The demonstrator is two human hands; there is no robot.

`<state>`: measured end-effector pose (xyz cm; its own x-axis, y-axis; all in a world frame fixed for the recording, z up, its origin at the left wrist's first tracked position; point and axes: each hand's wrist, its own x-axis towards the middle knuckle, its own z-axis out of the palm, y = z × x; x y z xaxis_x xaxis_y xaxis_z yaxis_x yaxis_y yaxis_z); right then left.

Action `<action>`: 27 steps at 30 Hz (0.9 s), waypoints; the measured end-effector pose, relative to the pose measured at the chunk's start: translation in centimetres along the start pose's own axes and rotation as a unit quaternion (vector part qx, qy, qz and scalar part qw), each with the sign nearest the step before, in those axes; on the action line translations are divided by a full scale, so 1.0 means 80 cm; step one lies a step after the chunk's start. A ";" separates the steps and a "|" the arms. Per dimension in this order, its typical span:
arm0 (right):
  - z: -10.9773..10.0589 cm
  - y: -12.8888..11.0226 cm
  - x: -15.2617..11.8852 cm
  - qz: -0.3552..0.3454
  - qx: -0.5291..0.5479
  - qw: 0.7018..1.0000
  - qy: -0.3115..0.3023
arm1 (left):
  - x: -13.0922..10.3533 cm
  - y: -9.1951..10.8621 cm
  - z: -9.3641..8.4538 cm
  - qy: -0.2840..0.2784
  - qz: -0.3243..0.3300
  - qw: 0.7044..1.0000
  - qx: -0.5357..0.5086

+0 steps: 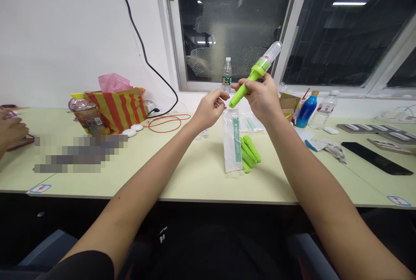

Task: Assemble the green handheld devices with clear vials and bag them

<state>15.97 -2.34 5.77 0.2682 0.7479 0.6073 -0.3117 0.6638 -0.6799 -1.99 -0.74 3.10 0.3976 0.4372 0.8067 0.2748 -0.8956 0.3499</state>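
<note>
Raised above the table, my right hand point(261, 96) is closed around a green-handled tube with a clear domed cover point(250, 84). It is tilted, its domed end up to the right and its narrow green end down to the left. Just left of that narrow end is my left hand point(211, 109), fingers loosely curled and apart, with nothing visible in it. Below the hands lies a white packet with a teal printed strip point(231, 143). Several green handles point(249, 152) rest in a pile against its right side.
On the left stand a yellow-capped drink bottle point(87, 113) and a striped bag point(118, 106), with red cable point(169, 117) nearby. A small bottle point(227, 74) is by the window. At right are a blue bottle point(307, 110), gloves point(328, 148) and a dark phone point(375, 157). Another person's hand point(13, 130) is far left.
</note>
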 end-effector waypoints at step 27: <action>-0.098 0.070 -0.032 0.176 -0.015 0.982 0.060 | -0.163 0.057 -0.009 -0.377 -0.012 0.926 0.020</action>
<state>20.66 -0.51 -2.83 0.2547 0.9254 0.2805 -0.3773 0.3622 -0.8523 -6.57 -10.59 -5.43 0.8853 0.4031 0.2320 0.3170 -0.8880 0.3332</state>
